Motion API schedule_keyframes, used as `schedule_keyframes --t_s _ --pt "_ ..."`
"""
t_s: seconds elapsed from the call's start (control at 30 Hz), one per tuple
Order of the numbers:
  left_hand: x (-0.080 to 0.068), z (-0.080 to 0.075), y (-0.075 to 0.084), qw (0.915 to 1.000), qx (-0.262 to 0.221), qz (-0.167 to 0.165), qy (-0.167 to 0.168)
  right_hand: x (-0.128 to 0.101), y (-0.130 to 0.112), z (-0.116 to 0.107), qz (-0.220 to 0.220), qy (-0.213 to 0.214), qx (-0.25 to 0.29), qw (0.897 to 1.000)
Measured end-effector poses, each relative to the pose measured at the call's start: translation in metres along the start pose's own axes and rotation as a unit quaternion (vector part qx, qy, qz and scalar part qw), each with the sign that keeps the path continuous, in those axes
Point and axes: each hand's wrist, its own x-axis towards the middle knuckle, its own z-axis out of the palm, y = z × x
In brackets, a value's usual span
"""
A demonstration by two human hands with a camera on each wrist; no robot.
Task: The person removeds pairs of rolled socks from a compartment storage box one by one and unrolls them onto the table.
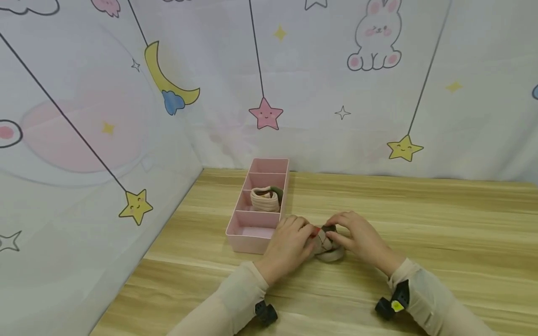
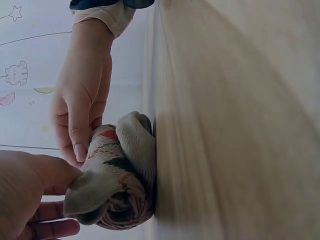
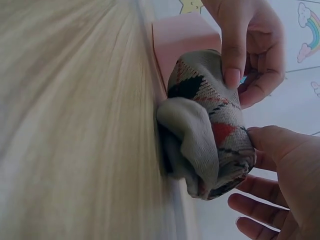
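Note:
A rolled pair of socks (image 1: 324, 242), beige with a red and dark diamond pattern, lies on the table between both hands. My left hand (image 1: 290, 242) grips its left end, thumb on the near side and fingers behind. At the other end my right hand (image 1: 361, 238) pinches the roll between thumb and fingers. A plain beige fold hangs loose along the near side of the sock roll (image 3: 220, 120) in the right wrist view. In the left wrist view, the left thumb (image 2: 55, 172) presses the beige cuff by the roll's spiral end.
A pink divided box (image 1: 252, 243) stands just left of the hands. One of its compartments holds another rolled sock bundle (image 1: 265, 200), cream with dark green. The wooden table (image 1: 420, 219) meets a printed cloth backdrop (image 1: 328, 140) behind and at left.

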Motion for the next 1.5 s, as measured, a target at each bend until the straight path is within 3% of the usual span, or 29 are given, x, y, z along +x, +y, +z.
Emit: schedule_keyframes --t_s 0.27,0.47,0.73,1.23,1.37,1.5 --pt "0.001 0.001 -0.005 0.9998 0.017 0.007 0.011 -0.004 -0.002 -0.001 -0.010 -0.019 -0.083 0.996" --pt "0.000 -0.005 -0.008 0.9995 0.014 0.003 -0.027 -0.005 -0.008 -0.003 -0.026 -0.035 -0.146 0.988" --pt "0.000 -0.012 -0.016 0.9957 0.006 0.028 -0.088 -0.005 -0.015 -0.001 0.012 -0.066 -0.102 0.993" --pt "0.003 -0.024 -0.026 0.9892 -0.022 0.073 -0.126 -0.007 -0.016 0.003 -0.004 -0.073 -0.063 0.995" --pt "0.004 -0.024 -0.026 0.9888 -0.031 0.072 -0.127 -0.007 -0.017 0.004 -0.027 -0.041 -0.082 0.995" --pt "0.005 -0.020 -0.026 0.9893 -0.033 0.066 -0.126 -0.007 -0.017 0.005 -0.092 0.018 -0.085 0.992"
